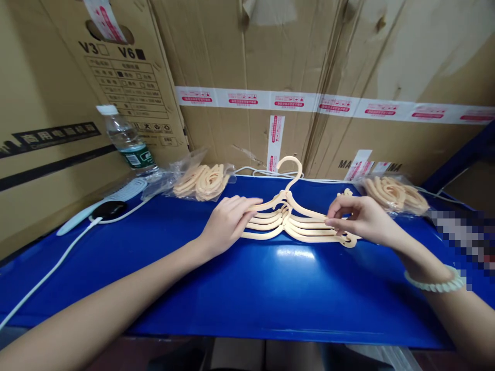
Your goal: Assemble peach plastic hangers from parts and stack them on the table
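A cream plastic clothes hanger point(306, 212) has its hook pointing away from me, toward the cardboard. My left hand point(229, 222) pinches its left arm between thumb and fingers. On its right arm, the thumb and fingertips of my right hand point(358, 219) are closed. Several more cream hangers point(309, 233) lie nested just in front of and under it on the blue table point(255, 293). Their right ends with notched tips show below my right hand, while my left hand covers their left ends.
Clear bags of coiled cream pieces lie at the left point(207, 181) and right point(394, 193). A water bottle point(133, 147), a pale blue hairbrush point(100, 203) and a black puck with a white cable point(109, 210) sit at left. Large cardboard boxes point(247, 56) stand behind.
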The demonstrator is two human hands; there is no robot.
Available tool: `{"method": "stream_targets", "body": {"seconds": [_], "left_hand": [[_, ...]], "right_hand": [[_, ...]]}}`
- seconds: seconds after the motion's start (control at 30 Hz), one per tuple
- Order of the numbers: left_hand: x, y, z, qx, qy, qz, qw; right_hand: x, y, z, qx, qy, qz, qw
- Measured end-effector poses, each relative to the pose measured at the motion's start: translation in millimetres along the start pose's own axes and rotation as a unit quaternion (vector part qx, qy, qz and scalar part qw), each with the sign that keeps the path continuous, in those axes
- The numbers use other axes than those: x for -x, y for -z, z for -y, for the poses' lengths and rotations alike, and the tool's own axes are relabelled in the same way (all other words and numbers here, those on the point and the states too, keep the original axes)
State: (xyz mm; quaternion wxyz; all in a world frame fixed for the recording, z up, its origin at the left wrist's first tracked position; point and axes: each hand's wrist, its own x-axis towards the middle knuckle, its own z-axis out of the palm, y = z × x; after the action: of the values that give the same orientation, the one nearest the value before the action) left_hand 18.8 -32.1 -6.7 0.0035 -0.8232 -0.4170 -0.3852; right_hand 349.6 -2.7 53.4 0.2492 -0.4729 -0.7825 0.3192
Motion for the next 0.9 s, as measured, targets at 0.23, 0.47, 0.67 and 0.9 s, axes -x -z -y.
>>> {"method": "stream_targets", "body": {"seconds": [0.23,0.47,0.67,0.9], "left_hand": [[3.3,-0.4,0.7,0.037,0.010,0.013,0.999],[6.1,-7.1,4.8,0.068,0.042,0.017,0.997],[8.3,-9.1,6.1,0.091,0.070,0.023,0.993],[9.9,-10.4,6.5,0.113,0.085,0.017,0.990]], "right_hand": [[-2.8,33.8,-19.4,0.031,-0.011,-0.097,0.995],[-10.5,70.8,-73.5,0.361,-0.038,-0.142,0.921],[-12.6,64.7,-86.3,0.372,-0.041,-0.083,0.924],[-13.6,64.6,-91.1,0.349,-0.028,-0.138,0.927]]}}
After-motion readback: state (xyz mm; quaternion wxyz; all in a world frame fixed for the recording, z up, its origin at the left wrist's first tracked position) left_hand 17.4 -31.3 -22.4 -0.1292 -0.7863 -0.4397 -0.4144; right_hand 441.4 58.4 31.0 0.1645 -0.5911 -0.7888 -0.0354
